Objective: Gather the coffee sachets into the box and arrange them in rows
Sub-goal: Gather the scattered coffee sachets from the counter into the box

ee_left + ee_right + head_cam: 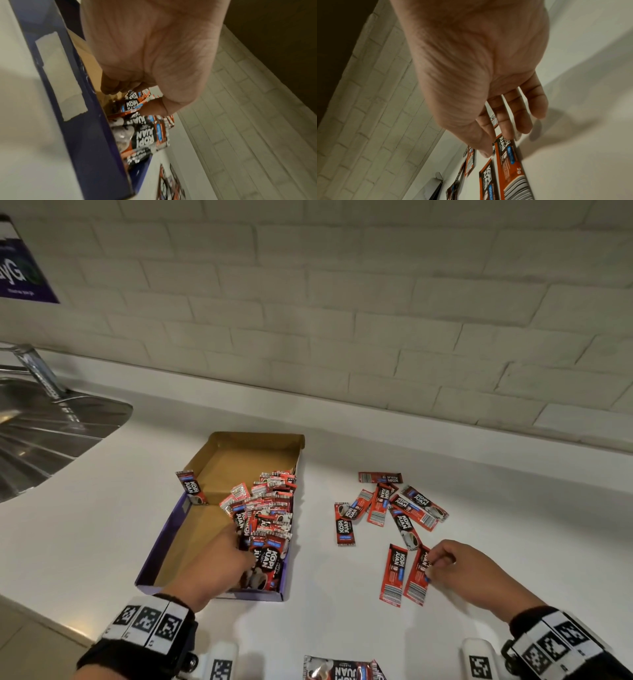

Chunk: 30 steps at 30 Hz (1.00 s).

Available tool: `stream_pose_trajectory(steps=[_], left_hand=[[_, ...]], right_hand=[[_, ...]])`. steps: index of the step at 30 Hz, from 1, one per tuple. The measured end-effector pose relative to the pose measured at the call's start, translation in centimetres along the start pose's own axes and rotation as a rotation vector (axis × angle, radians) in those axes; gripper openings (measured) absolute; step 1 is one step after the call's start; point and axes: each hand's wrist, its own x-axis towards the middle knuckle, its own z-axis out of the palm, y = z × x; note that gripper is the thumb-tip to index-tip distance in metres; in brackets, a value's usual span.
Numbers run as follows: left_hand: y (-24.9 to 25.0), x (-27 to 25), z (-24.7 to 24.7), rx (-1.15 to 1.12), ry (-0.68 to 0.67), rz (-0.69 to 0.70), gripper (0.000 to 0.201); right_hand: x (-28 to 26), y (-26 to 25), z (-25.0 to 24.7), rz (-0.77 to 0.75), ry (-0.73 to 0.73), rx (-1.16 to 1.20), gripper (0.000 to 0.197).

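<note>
An open box (191,542), purple outside and brown inside, lies on the white counter. Red and black coffee sachets (270,508) are heaped along its right side. One sachet (192,487) leans on its left wall. My left hand (245,546) reaches into the box's near end. In the left wrist view the hand (135,94) has its fingers curled and pinches sachets (133,104) against the thumb. Several loose sachets (387,505) lie right of the box. My right hand (433,563) touches the far end of one flat sachet (416,583) with nearly straight fingers (506,134).
A steel sink drainer (41,433) and tap (41,371) sit at the far left. A white brick wall runs behind the counter. Another sachet (342,671) lies at the near edge between my wrists. The counter's front edge drops off at the lower left.
</note>
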Motion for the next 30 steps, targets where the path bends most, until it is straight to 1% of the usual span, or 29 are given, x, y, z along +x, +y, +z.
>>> stream_pose_trajectory(steps=[3,5,7,9,11,13,16,18,20,22,24,28,30], left_hand=[[-0.4,2.0,-1.3,-0.201,0.111,-0.083,0.025],[-0.2,3.0,-2.0,-0.38,0.154,-0.132,0.016],[0.4,3.6,-2.4,-0.554,0.166,-0.185,0.028],[1.2,4.0,-2.4,-0.677,0.17,-0.208,0.023],[1.7,4.4,-2.1,-0.725,0.151,-0.225,0.021],[2.2,4.4,-1.6,-0.758,0.114,-0.241,0.022],[2.5,4.2,-1.2,-0.77,0.052,-0.218,0.02],[2.2,4.5,-1.3,-0.798,0.042,-0.205,0.032],[2.2,4.6,-1.2,-0.86,0.041,-0.215,0.037],[2.2,4.8,-1.0,-0.937,0.069,-0.216,0.037],[2.5,4.7,-0.7,-0.993,0.089,-0.19,0.03],[4.0,3.8,0.0,-1.039,0.011,-0.155,0.027],[4.4,3.5,0.3,-1.013,-0.048,-0.146,0.034]], right_hand=[[-0.1,-0.1,0.0,0.003,-0.002,0.002,0.008],[0.0,-0.1,-0.1,0.003,0.001,0.014,0.008],[0.0,-0.1,-0.2,0.008,0.003,0.025,0.008],[0.0,-0.1,-0.1,0.01,0.011,0.04,0.008],[-0.1,0.0,-0.1,0.01,0.023,0.068,0.008],[-0.2,0.0,-0.1,0.012,0.026,0.078,0.008],[-0.3,0.2,-0.3,0.021,0.028,0.084,0.009],[-0.3,0.4,-0.4,0.03,0.027,0.085,0.009],[-0.3,0.6,-0.4,0.034,0.02,0.082,0.009],[-0.4,0.7,-0.3,0.036,0.017,0.077,0.008],[-0.3,0.6,-0.2,0.037,0.018,0.082,0.007],[-0.4,0.4,-0.1,0.041,0.011,0.099,0.007],[-0.4,0.4,-0.1,0.037,0.011,0.099,0.007]])
